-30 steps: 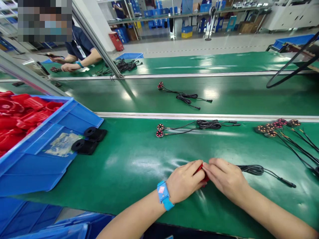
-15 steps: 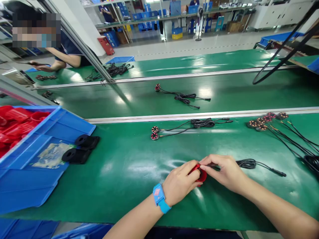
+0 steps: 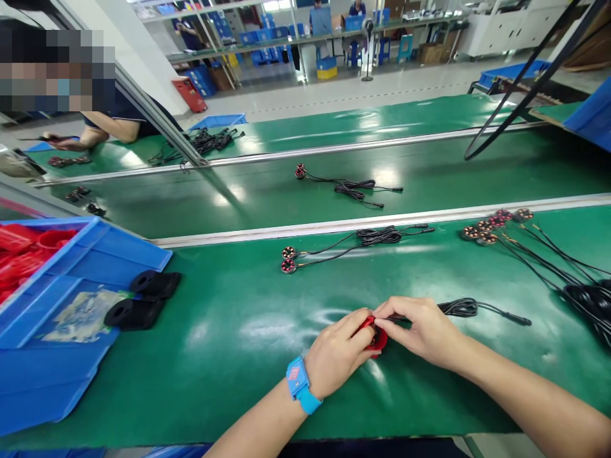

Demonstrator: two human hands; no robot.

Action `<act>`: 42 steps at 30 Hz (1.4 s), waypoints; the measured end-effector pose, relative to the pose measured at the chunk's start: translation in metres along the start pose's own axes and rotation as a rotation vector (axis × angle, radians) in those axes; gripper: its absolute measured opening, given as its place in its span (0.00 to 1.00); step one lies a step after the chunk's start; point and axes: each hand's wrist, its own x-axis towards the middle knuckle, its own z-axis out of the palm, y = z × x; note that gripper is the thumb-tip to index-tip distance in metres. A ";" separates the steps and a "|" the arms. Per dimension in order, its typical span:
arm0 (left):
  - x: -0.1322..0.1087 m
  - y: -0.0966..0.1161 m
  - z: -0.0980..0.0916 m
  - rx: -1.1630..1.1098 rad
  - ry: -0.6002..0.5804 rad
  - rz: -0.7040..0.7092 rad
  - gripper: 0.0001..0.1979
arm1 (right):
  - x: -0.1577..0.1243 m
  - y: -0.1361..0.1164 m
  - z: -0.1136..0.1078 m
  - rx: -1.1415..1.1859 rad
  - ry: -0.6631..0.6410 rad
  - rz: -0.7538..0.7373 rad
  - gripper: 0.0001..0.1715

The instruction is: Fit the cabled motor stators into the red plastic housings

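A small red plastic housing (image 3: 380, 342) is gripped in my left hand (image 3: 337, 350), whose fingers wrap over its opening; what sits inside is mostly hidden. A blue strap circles that wrist. My right hand (image 3: 420, 327) pinches a black cable at the rim of the housing, touching the left fingertips. The cable's coiled part (image 3: 462, 308) lies on the green mat beyond the right hand and ends in a plug (image 3: 520, 320). Ahead of both hands lie two small round motors (image 3: 288, 259) wired to a bundled black cable (image 3: 379, 235).
At left a blue bin (image 3: 86, 238) holds several red housings (image 3: 28, 261), with two black brackets (image 3: 138, 312) on its front ledge. More motors (image 3: 487, 229) with cables lie at right. A motor (image 3: 300, 170) rests on the middle strip. A person (image 3: 119, 124) works across the bench.
My camera view has shifted slightly, so the scene sits a little further left. Both hands keep hold of the red housing and cable with barely any movement.
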 end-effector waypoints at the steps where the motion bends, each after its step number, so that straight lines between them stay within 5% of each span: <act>1: 0.000 0.000 0.000 0.006 0.003 0.008 0.10 | 0.000 0.000 0.001 -0.041 0.008 -0.029 0.06; 7: -0.001 -0.003 0.004 0.036 0.028 0.033 0.11 | -0.001 0.002 0.007 -0.174 -0.003 -0.097 0.08; 13: -0.006 -0.007 0.008 0.013 0.146 0.036 0.18 | 0.002 0.002 0.002 0.055 -0.028 0.078 0.09; 28: -0.001 -0.004 0.000 0.131 0.039 0.080 0.05 | -0.003 0.002 0.006 0.004 0.017 -0.011 0.09; 38: -0.003 -0.007 -0.003 0.140 0.063 0.133 0.07 | -0.006 0.003 0.007 -0.034 0.009 -0.080 0.08; 42: -0.005 -0.011 0.005 -0.039 0.096 0.080 0.11 | -0.005 0.002 0.000 -0.061 -0.071 -0.061 0.09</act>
